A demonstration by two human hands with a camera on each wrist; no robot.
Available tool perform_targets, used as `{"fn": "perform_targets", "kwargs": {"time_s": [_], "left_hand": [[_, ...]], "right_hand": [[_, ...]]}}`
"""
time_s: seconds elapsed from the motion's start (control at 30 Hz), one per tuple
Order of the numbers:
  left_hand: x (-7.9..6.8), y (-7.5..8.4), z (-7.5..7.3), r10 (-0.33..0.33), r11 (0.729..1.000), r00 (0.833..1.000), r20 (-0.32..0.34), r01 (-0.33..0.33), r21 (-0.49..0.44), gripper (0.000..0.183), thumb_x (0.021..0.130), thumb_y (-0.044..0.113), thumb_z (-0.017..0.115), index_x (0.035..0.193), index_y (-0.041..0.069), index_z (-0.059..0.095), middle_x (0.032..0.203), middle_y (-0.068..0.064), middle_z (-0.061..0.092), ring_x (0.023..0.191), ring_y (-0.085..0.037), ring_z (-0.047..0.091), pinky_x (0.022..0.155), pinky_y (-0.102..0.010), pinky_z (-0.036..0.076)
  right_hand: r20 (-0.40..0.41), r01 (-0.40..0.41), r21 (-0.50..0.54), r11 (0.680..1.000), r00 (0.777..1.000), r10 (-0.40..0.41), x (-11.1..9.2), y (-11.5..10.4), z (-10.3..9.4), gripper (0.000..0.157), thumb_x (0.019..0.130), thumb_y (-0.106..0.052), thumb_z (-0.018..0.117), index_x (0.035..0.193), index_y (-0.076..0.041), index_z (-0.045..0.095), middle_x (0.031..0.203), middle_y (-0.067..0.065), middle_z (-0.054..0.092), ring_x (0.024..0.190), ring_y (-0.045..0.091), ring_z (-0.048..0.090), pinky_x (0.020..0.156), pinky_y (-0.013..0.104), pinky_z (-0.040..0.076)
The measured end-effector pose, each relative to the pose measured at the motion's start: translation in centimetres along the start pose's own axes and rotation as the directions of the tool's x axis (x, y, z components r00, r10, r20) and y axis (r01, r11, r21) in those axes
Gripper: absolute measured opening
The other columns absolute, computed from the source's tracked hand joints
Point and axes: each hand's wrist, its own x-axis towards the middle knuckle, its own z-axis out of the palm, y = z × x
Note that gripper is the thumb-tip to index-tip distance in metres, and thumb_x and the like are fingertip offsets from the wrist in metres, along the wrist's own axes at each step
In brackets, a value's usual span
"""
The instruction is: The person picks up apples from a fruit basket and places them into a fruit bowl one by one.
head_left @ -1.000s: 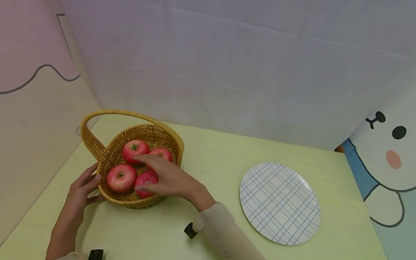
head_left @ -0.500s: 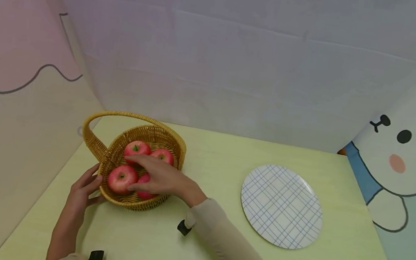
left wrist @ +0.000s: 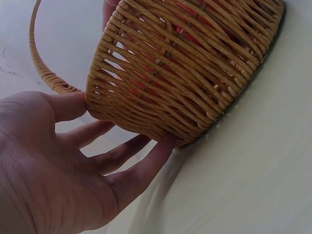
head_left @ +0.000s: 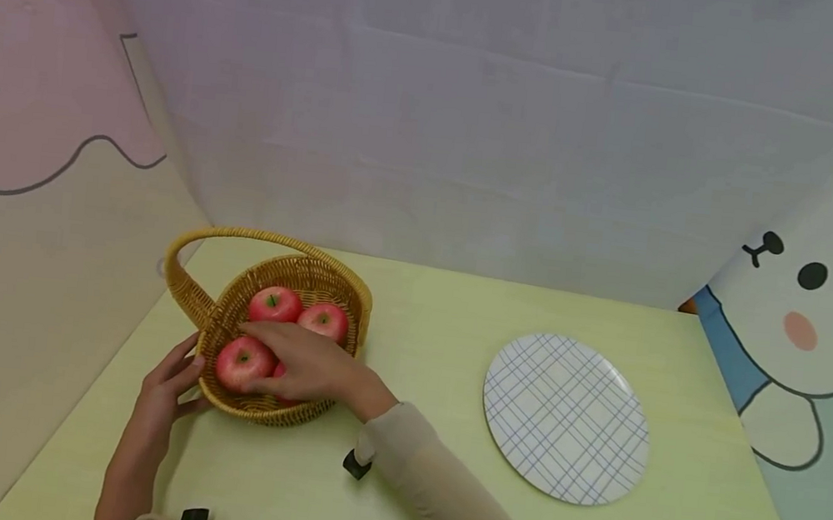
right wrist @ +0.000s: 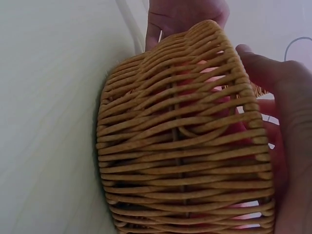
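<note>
A woven wicker basket with a tall arched handle holds several red apples. My left hand rests against its left outer side. In the left wrist view the thumb lies at the rim of the basket and the fingertips touch the lower wall. My right hand reaches in over the right rim, thumb and fingers around the front-left apple. A second apple and a third apple sit behind that hand. Another apple is mostly hidden under it.
A round white plate with a blue line grid lies on the pale yellow-green table, right of the basket. A pale sheet wall stands behind, with cartoon-printed panels on both sides.
My right hand has moved left inside the basket, from over the front-right apple to the front-left one. The left hand stays against the basket.
</note>
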Motion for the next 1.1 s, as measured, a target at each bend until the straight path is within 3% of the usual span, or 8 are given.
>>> {"fn": "perform_targets", "kwargs": {"time_s": [0.17, 0.37, 0.8, 1.1], "left_hand": [[0.0, -0.1, -0.1, 0.005, 1.0, 1.0, -0.003, -0.005, 0.015, 0.06, 0.104, 0.035, 0.047, 0.158, 0.023, 0.024, 0.118, 0.027, 0.053, 0.099, 0.011, 0.059, 0.073, -0.021, 0.057], [0.2, -0.1, 0.0, -0.009, 1.0, 1.0, -0.009, 0.009, 0.007, 0.06, 0.104, 0.035, 0.047, 0.158, 0.024, 0.024, 0.118, 0.027, 0.053, 0.1, 0.011, 0.059, 0.073, -0.021, 0.057], [0.2, -0.2, 0.0, -0.006, 1.0, 1.0, -0.014, 0.006, -0.012, 0.059, 0.104, 0.034, 0.048, 0.158, 0.024, 0.025, 0.117, 0.027, 0.055, 0.1, 0.011, 0.059, 0.073, -0.022, 0.058], [0.1, 0.0, 0.2, 0.0, 1.0, 1.0, -0.008, 0.0, -0.008, 0.058, 0.105, 0.034, 0.047, 0.158, 0.023, 0.025, 0.119, 0.025, 0.055, 0.1, 0.01, 0.06, 0.074, -0.022, 0.058]], "right_hand": [[0.023, -0.03, -0.053, 0.998, 0.999, 0.031, 0.3, -0.2, 0.4, 0.081, 0.093, -0.064, 0.051, 0.157, -0.021, 0.027, 0.16, -0.013, 0.031, 0.148, 0.002, 0.027, 0.121, 0.021, 0.024], [0.064, -0.054, -0.126, 0.991, 0.996, 0.062, 0.8, -0.6, 0.6, 0.085, 0.092, -0.067, 0.05, 0.158, -0.023, 0.021, 0.162, -0.012, 0.027, 0.149, 0.004, 0.025, 0.12, 0.023, 0.029], [0.108, -0.077, -0.252, 0.965, 0.988, 0.107, 1.4, -1.1, 0.7, 0.087, 0.092, -0.06, 0.058, 0.159, -0.023, 0.017, 0.161, -0.01, 0.031, 0.147, 0.007, 0.032, 0.113, 0.023, 0.038], [0.094, -0.078, -0.352, 0.933, 0.988, 0.119, 1.7, -1.1, 1.1, 0.087, 0.091, -0.061, 0.057, 0.158, -0.02, 0.02, 0.157, -0.009, 0.038, 0.136, 0.006, 0.047, 0.106, 0.024, 0.045]]}}
